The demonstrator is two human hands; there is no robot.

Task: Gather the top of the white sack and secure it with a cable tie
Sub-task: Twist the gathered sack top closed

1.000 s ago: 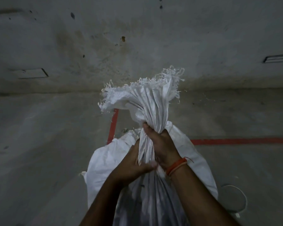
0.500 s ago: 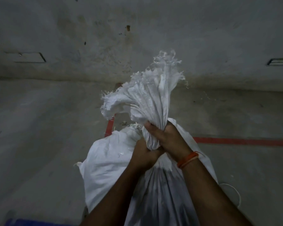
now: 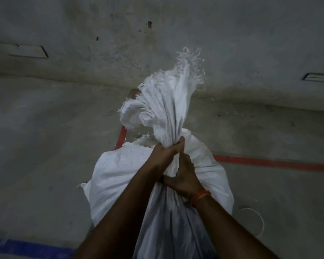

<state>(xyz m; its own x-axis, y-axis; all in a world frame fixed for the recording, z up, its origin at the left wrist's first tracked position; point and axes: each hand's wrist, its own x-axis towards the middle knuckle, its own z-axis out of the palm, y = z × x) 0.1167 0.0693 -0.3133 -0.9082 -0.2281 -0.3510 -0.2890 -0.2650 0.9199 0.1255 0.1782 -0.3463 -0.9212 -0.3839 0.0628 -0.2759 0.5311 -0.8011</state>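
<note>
- The white woven plastic sack [image 3: 120,176] stood on the grey concrete floor [image 3: 36,146].
- Both hands, left hand [image 3: 165,152] above right hand [image 3: 183,176], clenched its gathered neck.
- Best kept squeezed tight, leaving the frayed top [image 3: 166,101] clear for the tie.

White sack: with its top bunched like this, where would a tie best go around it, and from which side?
Around the narrow twisted neck of the white sack, where the left hand and right hand squeeze it. Above, the frayed top flares wide; below, the body bulges. Probably come from the right, where a thin white loop, possibly the tie, lies on the floor.
</note>
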